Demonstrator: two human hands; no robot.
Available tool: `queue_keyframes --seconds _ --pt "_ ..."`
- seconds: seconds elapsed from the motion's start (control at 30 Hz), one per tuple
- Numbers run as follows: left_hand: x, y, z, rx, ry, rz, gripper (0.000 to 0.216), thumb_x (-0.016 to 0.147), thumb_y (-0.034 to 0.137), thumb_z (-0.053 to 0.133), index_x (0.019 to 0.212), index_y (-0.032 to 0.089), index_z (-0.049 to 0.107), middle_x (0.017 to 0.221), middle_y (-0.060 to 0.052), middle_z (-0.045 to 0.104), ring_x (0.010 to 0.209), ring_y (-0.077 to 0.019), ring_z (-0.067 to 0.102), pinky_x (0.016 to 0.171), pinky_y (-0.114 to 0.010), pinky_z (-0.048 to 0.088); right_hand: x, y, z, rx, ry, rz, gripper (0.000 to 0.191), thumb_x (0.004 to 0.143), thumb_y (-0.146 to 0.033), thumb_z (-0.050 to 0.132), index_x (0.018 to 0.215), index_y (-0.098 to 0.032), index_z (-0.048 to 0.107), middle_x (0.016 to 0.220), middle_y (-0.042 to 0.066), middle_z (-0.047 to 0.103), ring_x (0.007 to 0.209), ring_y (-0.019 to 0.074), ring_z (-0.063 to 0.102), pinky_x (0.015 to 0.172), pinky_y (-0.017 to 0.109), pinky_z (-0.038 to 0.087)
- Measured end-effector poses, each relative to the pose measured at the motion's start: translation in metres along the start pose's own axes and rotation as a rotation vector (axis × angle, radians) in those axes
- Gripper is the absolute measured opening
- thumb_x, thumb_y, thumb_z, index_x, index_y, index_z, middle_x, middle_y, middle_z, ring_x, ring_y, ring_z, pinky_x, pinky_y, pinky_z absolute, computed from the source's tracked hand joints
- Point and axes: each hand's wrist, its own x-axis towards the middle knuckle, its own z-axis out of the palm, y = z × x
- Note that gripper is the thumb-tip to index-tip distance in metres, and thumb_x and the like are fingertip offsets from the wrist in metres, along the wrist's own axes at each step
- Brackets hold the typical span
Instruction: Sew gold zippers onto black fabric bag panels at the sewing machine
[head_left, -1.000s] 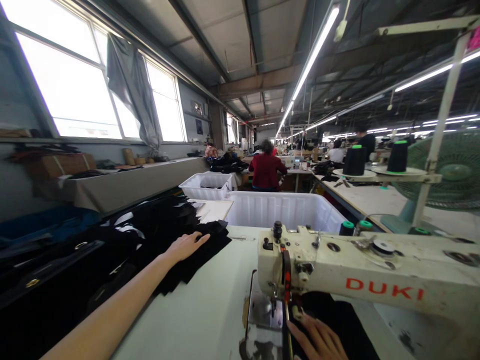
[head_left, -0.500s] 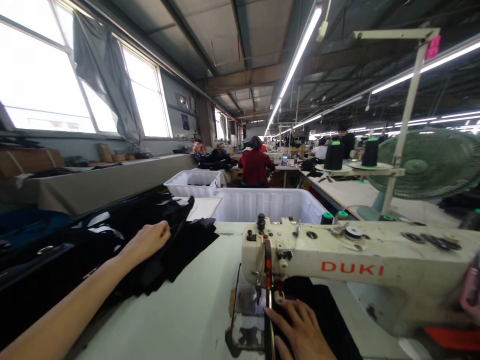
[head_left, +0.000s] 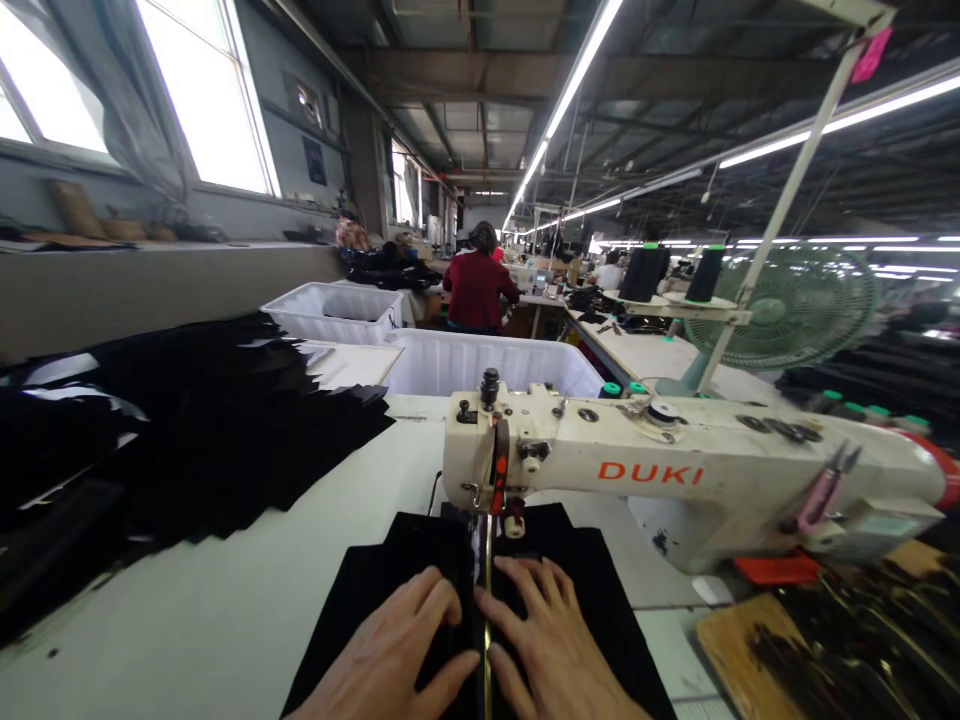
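Black fabric pieces lie under the head of a white sewing machine, one on each side of a zipper with a gold line. My left hand rests on the left piece, fingers bent a little and thumb stretched toward the zipper. On the other side, my right hand lies with fingers spread on the fabric, its index finger and thumb at the zipper's edge. Both hands are open and press from above. The machine's foot and needle are mostly hidden behind its head and a red-marked guard.
A stack of black fabric covers the table's left. Behind the machine stand white plastic bins. Pink snips rest against the machine; dark gold-lined strips lie at right. A person in dark red sits ahead.
My left hand has come from the fabric stack to the machine, and another black piece now lies left of the zipper. The right hand stays by the zipper. The view has shifted.
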Motion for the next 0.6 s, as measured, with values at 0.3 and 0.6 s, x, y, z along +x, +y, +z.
queue_keyframes --seconds 0.3,0.6 --pt "-0.017 -0.022 0.046 0.284 0.329 0.317 0.058 0.099 0.031 0.041 0.152 0.021 0.02 0.143 -0.011 0.05 0.133 -0.0264 0.045 0.103 -0.039 0.046 0.0 -0.005 0.006 -0.028 -0.031 -0.124 0.045 0.093 -0.034 0.053 0.137 -0.029 0.046 0.137 0.001 0.055 0.116 0.0234 0.054 0.103 0.046 0.041" --pt "0.0 -0.022 0.038 0.258 0.343 0.298 0.047 0.098 0.022 0.038 0.145 0.025 0.038 0.131 -0.008 0.058 0.127 -0.0262 0.05 0.11 -0.049 0.037 0.017 -0.005 0.005 -0.119 0.077 0.029 0.042 0.094 -0.042 0.05 0.135 -0.032 0.051 0.128 0.002 0.061 0.108 0.0318 0.058 0.089 0.054 0.049"
